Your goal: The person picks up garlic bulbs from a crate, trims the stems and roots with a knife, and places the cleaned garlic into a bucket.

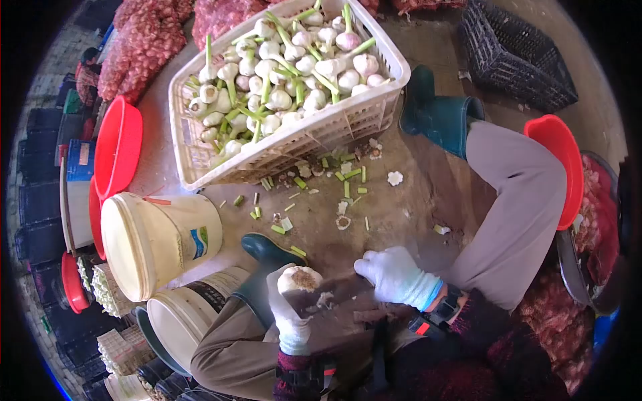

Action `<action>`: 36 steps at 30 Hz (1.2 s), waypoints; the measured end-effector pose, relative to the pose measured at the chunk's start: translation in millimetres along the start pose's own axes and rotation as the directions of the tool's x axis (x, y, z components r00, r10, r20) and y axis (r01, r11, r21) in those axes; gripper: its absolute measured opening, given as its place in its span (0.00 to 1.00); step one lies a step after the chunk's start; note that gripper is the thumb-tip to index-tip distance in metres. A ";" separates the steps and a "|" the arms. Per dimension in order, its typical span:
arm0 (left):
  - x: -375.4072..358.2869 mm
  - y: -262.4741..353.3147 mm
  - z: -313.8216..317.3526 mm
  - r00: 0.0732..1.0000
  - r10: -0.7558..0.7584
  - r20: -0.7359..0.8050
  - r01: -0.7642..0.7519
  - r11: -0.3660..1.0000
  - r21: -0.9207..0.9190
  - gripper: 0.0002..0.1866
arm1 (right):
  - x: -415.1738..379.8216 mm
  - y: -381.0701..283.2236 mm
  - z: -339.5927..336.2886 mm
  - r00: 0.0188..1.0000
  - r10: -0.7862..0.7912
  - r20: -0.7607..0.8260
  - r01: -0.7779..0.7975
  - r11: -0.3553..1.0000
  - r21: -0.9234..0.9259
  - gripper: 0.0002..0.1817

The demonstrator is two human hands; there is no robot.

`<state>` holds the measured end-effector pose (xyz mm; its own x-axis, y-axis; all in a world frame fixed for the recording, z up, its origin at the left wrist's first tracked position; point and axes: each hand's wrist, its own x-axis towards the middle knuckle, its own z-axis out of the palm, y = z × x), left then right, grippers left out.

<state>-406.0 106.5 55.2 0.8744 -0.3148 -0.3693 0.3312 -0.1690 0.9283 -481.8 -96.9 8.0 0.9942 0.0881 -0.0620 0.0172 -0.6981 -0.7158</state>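
My left hand [286, 313], in a white glove, is closed around a garlic bulb [298, 279] whose brownish root end faces up. To its right, my gloved right hand [397, 275] is curled into a fist; whatever it may hold is blurred and I cannot make it out. Small pale scraps hang blurred between the two hands. Ahead of them stands a white plastic crate [287, 157] heaped with garlic bulbs [277, 100] on green stems. Cut stem pieces [346, 189] and root discs [395, 178] lie scattered on the floor before the crate.
Lidded white buckets [127, 247] stand at the left, near red basins [119, 144]. A black crate [518, 57] is at the back right. Another red basin [558, 167] is beside my right knee. Red net sacks [144, 47] lie behind; a person [87, 77] is far left.
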 end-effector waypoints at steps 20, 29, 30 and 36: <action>-4.6 23.8 -2.4 0.996 0.080 -0.025 -0.083 0.988 -0.130 0.37 | -1.3 -19.0 -24.1 0.998 0.032 -0.051 -0.028 0.997 0.073 0.15; 4.7 11.8 1.6 0.994 0.103 -0.048 -0.107 0.988 -0.109 0.42 | 27.5 30.0 -2.5 0.875 0.481 -0.055 -0.484 0.864 -0.138 0.07; 2.0 10.9 -1.2 0.994 0.096 -0.050 -0.101 0.989 -0.111 0.42 | 22.1 17.7 -11.5 0.885 0.463 -0.056 -0.466 0.879 -0.104 0.07; 13.2 18.9 14.6 0.997 0.037 -0.069 -0.044 0.994 -0.100 0.39 | 5.0 -11.2 -8.4 0.893 0.437 -0.103 -0.390 0.868 0.307 0.09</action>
<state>-393.4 85.5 67.3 0.9085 -0.2556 -0.3307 0.3263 -0.0606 0.9433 -476.1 -94.7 21.5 0.9066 -0.2997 -0.2970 -0.4052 -0.4223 -0.8109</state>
